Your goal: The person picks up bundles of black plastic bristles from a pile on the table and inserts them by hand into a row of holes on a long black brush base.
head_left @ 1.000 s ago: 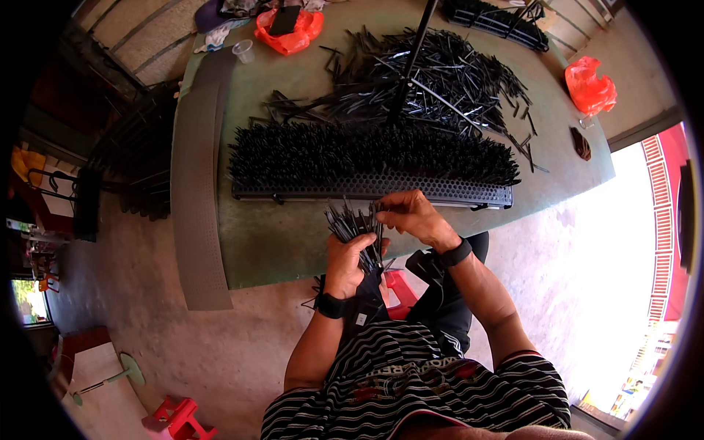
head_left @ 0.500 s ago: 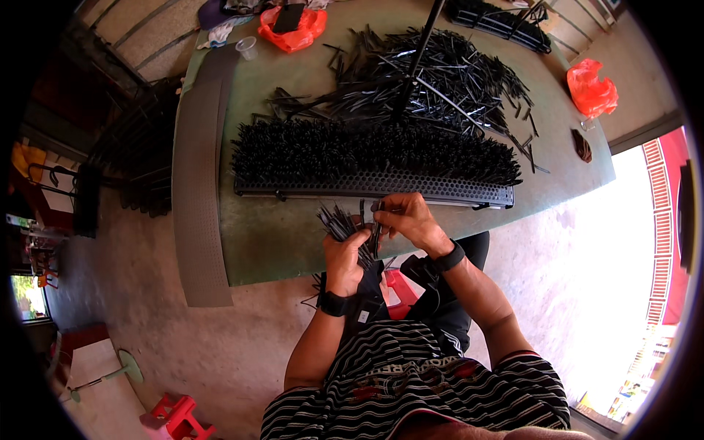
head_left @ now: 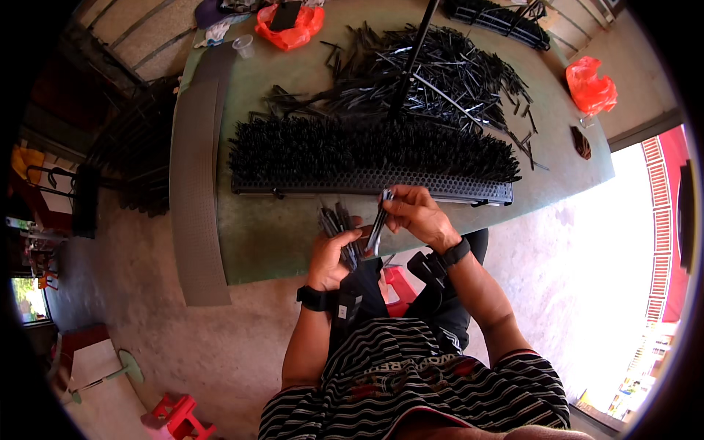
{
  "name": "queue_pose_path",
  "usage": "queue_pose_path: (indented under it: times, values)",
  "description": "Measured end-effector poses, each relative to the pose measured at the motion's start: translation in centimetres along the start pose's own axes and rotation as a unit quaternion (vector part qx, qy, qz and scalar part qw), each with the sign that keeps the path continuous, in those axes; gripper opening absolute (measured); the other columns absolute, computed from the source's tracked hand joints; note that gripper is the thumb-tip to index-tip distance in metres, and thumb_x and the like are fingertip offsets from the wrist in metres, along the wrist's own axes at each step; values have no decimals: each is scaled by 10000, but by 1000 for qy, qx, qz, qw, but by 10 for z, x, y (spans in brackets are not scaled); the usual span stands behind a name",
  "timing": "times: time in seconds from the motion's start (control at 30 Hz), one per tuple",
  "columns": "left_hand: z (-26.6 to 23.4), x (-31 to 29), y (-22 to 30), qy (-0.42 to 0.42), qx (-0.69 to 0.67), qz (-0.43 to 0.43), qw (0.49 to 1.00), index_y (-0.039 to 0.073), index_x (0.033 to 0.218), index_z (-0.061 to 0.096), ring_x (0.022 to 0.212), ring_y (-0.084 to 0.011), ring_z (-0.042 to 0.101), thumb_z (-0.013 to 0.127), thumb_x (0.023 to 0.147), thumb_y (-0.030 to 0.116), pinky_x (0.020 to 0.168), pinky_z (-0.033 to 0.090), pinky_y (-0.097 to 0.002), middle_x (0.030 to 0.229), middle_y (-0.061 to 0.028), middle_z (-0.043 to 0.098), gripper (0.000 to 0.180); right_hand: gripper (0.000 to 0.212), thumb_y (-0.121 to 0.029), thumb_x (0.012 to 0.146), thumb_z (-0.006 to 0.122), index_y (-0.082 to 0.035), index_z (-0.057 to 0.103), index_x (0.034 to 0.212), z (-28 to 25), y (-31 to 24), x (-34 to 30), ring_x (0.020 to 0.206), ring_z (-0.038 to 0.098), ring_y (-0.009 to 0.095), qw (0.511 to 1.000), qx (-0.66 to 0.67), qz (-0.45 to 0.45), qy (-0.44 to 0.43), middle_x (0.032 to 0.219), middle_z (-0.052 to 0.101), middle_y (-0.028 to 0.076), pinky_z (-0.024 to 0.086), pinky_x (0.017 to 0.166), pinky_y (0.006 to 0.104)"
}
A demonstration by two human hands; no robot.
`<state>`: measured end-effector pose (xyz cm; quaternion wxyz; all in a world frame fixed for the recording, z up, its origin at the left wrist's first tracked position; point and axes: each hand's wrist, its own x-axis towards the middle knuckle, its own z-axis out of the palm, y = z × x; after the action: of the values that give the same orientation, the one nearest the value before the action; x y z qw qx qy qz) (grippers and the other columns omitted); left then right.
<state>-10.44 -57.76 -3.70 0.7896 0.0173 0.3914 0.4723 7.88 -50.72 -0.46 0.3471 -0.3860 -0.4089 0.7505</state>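
Note:
A bundle of black plastic strips [head_left: 339,222] is held in my left hand [head_left: 330,255], fingers closed round it, over the near edge of the table. My right hand [head_left: 419,214] pinches a black strip [head_left: 378,226] just right of that bundle; whether it is one strip or a few I cannot tell. Just beyond both hands lies a long perforated black panel [head_left: 352,180] with dense black bristle-like strips [head_left: 374,150] standing along it. Past that, a large heap of loose black strips [head_left: 455,77] spreads over the table.
Along the left side of the green table [head_left: 271,246] lies a long grey perforated sheet [head_left: 196,183]. A thin black pole [head_left: 416,55] rises behind the panel. Orange plastic bags [head_left: 591,85], a clear cup [head_left: 243,48] and a second bristled panel [head_left: 499,23] sit around the far edges.
My hands have moved apart slightly. The right has drawn a strip away from the bundle and turned it more upright, while the left, still holding the bundle, has shifted a little left.

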Motion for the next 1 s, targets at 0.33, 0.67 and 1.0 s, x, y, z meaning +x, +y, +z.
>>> queue_pose_path:
  times: [0.33, 0.67, 1.0]
  values:
    - [15, -3, -4, -57, 16, -64, 996, 21, 1060, 543, 705, -244, 618, 629, 773, 22, 586, 510, -339, 925, -166, 625, 300, 121, -115, 811, 646, -18, 633, 883, -10, -8, 0, 537, 425, 18, 986, -142, 5, -81, 692, 589, -21, 319, 471, 170]
    - [23, 1, -16, -31, 157, 33, 987, -50, 958, 569, 599, -224, 614, 603, 741, -33, 507, 478, -308, 823, -174, 648, 221, 124, -111, 825, 623, 2, 625, 875, -11, -5, 3, 503, 462, 39, 974, -188, -69, 105, 640, 575, -6, 340, 436, 177]
    - [22, 6, -8, -29, -1, -29, 999, -16, 1014, 565, 702, -259, 626, 583, 759, -13, 570, 497, -341, 882, -152, 634, 255, 135, -99, 847, 599, 8, 611, 928, -9, -22, 3, 566, 547, 77, 993, -88, -48, -58, 784, 632, 59, 441, 501, 189]
